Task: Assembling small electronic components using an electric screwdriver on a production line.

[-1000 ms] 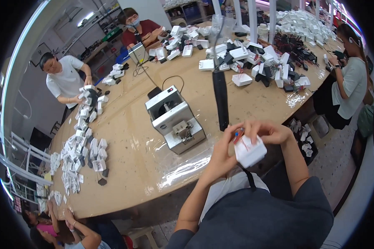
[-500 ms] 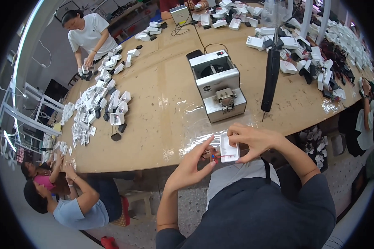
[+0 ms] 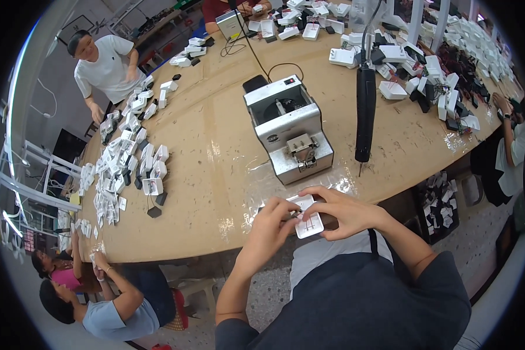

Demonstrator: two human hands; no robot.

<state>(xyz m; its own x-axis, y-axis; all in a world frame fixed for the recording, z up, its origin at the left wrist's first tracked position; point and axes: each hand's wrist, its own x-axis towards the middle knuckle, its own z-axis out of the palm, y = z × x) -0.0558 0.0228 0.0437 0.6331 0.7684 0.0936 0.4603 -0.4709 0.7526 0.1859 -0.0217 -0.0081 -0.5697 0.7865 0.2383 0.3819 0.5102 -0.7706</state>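
Observation:
My right hand grips a shallow white plastic case just off the table's near edge, its open side facing up. Thin reddish wires lie inside the case. My left hand is closed at the case's left side, its fingertips pinched over the inside. What those fingertips hold is mostly hidden, though something small and dark shows by them. Beyond my hands stands a metal screw feeder. A black electric screwdriver hangs bit-down to its right.
Piles of white cases lie along the table's left side, and more white cases with wires at the far right. A bin of white parts stands below the right edge. Co-workers sit at left and right; a person in white stands far left.
My left hand has gone from spread fingers beside the case to a pinch over it. The case has tilted and moved slightly down and left. The far-left person's hands have moved apart.

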